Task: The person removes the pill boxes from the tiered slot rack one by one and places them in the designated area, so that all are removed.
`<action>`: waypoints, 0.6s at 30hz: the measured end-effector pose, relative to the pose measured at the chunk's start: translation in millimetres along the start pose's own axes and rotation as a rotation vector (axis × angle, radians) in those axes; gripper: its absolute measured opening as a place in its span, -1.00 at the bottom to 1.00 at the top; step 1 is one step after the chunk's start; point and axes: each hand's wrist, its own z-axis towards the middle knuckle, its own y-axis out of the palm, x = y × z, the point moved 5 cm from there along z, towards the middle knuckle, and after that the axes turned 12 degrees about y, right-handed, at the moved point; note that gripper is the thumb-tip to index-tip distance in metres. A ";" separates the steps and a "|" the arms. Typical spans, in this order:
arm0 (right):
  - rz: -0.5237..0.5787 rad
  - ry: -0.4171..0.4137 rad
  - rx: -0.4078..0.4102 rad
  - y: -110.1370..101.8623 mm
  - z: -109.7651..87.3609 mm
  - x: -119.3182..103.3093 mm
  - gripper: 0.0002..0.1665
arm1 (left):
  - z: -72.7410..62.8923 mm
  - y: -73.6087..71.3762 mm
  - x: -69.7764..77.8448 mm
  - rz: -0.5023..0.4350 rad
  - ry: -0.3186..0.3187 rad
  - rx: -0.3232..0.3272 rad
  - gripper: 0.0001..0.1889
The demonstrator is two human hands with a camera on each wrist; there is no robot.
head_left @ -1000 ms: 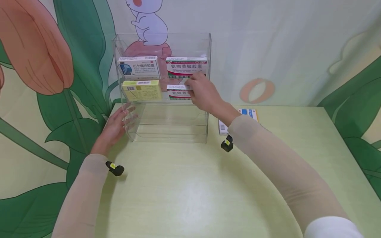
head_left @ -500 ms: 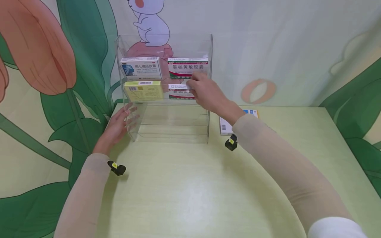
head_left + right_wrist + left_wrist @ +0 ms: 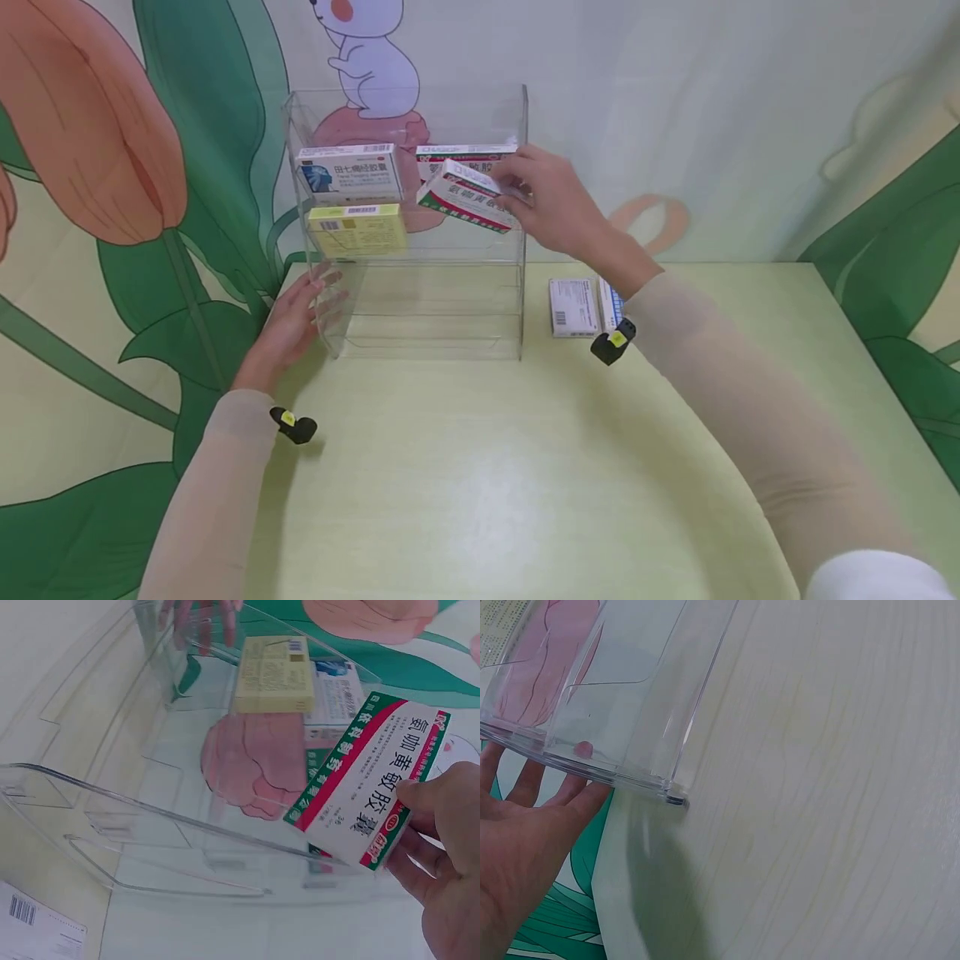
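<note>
Right hand pinching the red-green box by its right end, I now have it up off the lower right of the rack, tilted before the upper box, so it's out of its slot; my left hand, fingers fairly straight, touches the rack's left side.

one pale yellow-green table; on it, one clear plastic tiered rack and, to its right, one flat white carton, one blue-and-white carton. rack, upper tier: one white carton with blue picture, one white-red-green carton; next tier down: one yellow carton.
</note>
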 end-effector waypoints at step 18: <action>0.038 0.284 0.017 -81.4 -40.2 62.3 -0.61 | 0.6 -1.4 0.7 0.034 -0.001 -0.002 -0.37</action>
